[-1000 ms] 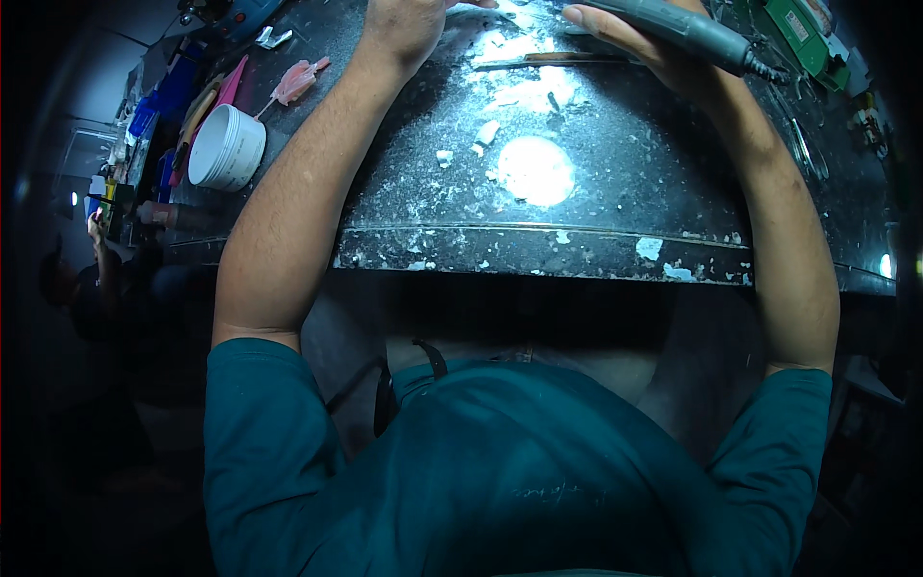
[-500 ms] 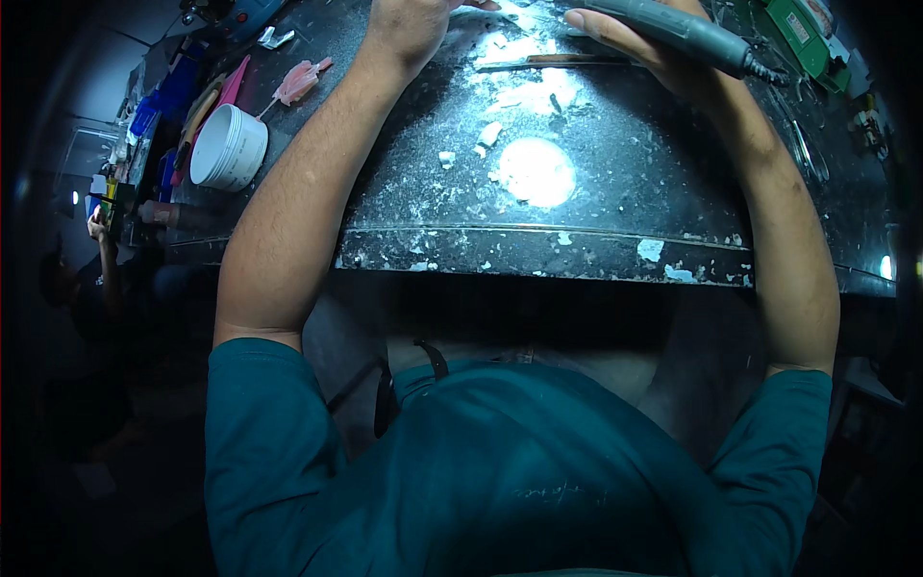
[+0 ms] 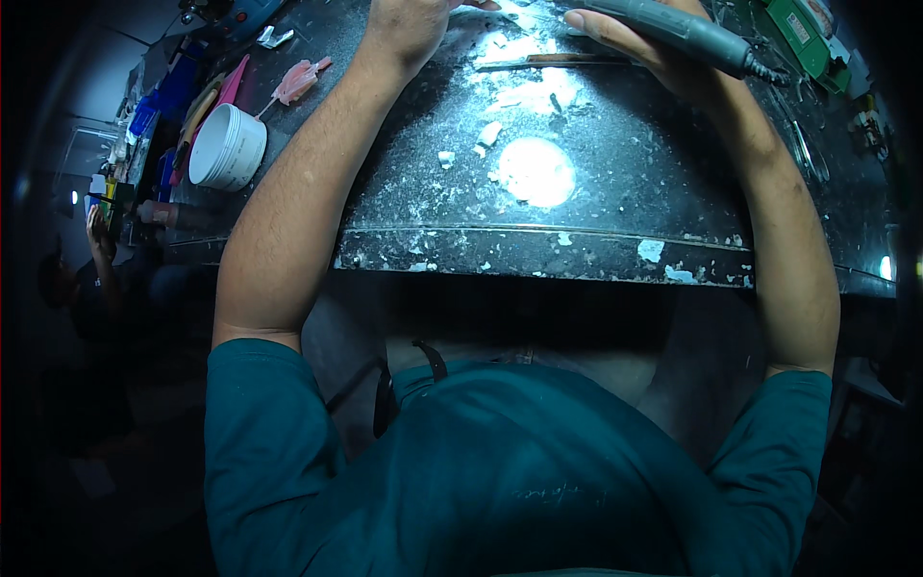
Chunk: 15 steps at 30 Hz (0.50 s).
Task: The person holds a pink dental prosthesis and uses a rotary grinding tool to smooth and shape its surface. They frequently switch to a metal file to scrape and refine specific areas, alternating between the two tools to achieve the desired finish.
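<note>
While bright light pools on a dark, pale-flecked worktable (image 3: 654, 183) in a dim room, a person in a teal shirt works at its far side, the right hand (image 3: 633, 40) wrapped around a gray corded handpiece (image 3: 687, 35) above the surface. The left hand (image 3: 409, 29) is cut off by the upper edge, so its grip cannot be told. White fragments (image 3: 489, 134) lie between the forearms. Beside the left forearm sits a white tub (image 3: 236, 149), its contents indiscernible; at far right, a green box (image 3: 800, 43) holds pale items too unclear to name. Another person's raised hand (image 3: 97, 231) shows at left.
</note>
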Available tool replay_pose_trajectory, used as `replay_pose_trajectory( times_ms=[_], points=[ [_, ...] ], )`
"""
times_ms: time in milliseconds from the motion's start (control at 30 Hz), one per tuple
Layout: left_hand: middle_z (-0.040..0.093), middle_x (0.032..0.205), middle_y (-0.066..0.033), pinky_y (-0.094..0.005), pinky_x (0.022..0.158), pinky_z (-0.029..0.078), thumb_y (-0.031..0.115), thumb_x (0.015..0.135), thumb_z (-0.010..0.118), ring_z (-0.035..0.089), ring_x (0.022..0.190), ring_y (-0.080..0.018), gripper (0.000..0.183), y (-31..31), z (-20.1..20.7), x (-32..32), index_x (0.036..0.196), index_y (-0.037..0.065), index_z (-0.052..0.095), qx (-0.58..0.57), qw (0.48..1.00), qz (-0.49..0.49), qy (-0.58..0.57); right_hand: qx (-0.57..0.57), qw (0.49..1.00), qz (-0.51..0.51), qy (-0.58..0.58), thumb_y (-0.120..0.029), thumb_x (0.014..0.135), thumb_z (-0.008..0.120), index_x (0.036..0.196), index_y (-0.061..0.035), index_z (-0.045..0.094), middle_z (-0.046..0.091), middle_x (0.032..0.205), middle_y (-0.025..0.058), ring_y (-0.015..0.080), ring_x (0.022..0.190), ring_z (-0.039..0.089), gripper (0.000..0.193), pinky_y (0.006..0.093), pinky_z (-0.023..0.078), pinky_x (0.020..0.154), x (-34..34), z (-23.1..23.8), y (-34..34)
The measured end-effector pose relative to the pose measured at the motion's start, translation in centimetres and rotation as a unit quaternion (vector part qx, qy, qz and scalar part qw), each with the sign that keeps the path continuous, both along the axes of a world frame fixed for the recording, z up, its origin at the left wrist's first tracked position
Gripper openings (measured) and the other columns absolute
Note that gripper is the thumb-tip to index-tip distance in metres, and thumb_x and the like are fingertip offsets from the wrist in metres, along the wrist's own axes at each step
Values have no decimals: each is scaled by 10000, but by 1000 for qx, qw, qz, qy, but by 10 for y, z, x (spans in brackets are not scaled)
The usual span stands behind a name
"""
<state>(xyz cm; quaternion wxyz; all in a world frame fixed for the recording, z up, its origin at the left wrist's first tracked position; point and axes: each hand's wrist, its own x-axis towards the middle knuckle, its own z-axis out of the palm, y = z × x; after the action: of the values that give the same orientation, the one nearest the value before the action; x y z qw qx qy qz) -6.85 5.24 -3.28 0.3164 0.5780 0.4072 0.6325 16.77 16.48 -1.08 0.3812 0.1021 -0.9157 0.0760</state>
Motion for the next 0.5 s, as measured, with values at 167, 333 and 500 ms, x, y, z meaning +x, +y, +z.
replay_pose_trajectory(
  times_ms=[167, 333, 500],
  points=[
    [633, 958, -84, -306, 775, 514, 405, 1059, 453, 606, 845, -155, 411, 0, -2, -2, 1091, 27, 611, 33, 998, -10, 54, 7, 1000, 4, 0, -196, 899, 725, 1039, 9, 730, 707, 1051, 153, 296, 920, 706, 248, 370, 581, 798, -1, -2, 1],
    [625, 947, -82, -303, 773, 506, 410, 1059, 453, 600, 839, -152, 417, 3, 0, -1, 1085, 25, 610, 36, 996, 3, 86, 12, 1000, -5, 2, -199, 901, 723, 1042, 6, 729, 706, 1053, 151, 295, 922, 704, 249, 371, 581, 801, 0, -2, 3],
    [632, 945, -73, -296, 766, 501, 405, 1059, 452, 600, 831, -144, 407, 6, -5, -7, 1081, 31, 612, 35, 998, -27, 43, 4, 1000, 9, 5, -198, 903, 720, 1050, 6, 728, 705, 1055, 152, 295, 922, 704, 251, 372, 582, 802, -1, -2, 2]
  ],
)
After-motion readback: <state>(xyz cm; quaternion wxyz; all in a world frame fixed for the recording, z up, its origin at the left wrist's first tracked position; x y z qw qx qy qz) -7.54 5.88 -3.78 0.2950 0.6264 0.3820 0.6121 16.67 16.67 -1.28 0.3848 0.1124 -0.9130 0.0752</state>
